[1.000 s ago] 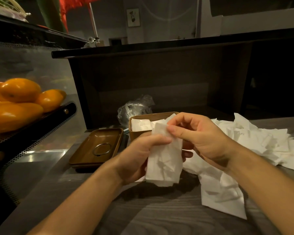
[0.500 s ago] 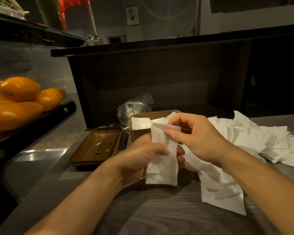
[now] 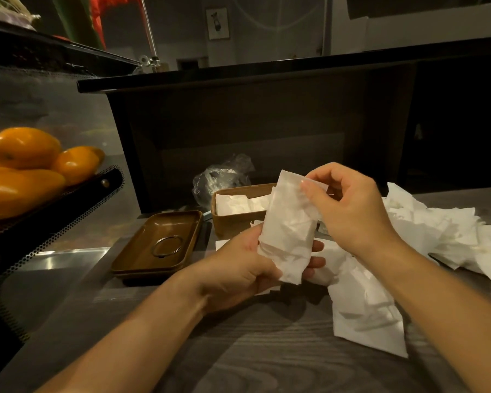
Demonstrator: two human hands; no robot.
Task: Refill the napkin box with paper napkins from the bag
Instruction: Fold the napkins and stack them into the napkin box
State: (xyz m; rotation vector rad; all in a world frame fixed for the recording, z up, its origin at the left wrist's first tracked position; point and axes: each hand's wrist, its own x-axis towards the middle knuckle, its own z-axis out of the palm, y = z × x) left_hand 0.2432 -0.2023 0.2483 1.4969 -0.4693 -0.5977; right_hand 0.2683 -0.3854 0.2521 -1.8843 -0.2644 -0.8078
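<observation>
One folded stack of napkins is held upright above the table, just in front of the napkin box. Left hand grips the lower half of the stack, thumb on the near face, fingertips showing past its right edge. Right hand pinches the top right corner of the stack between thumb and curled fingers.

Napkin box: brown, open-topped, at 12 o'clock from the left hand, partly hidden behind the stack; white napkins already lie inside it. Crumpled clear plastic bag sits touching or just behind the box at 11 o'clock; contact cannot be told.

Many loose napkins lie heaped on the table at 3 o'clock from the hands, spreading to the right edge of view. More sheets lie flat under the right wrist, toward 5 o'clock.

Brown tray rests on the table at 9 o'clock from the box, near but apart; a metal ring lies in it. Orange fruit is piled at far 9 o'clock on a dark perforated rack.
</observation>
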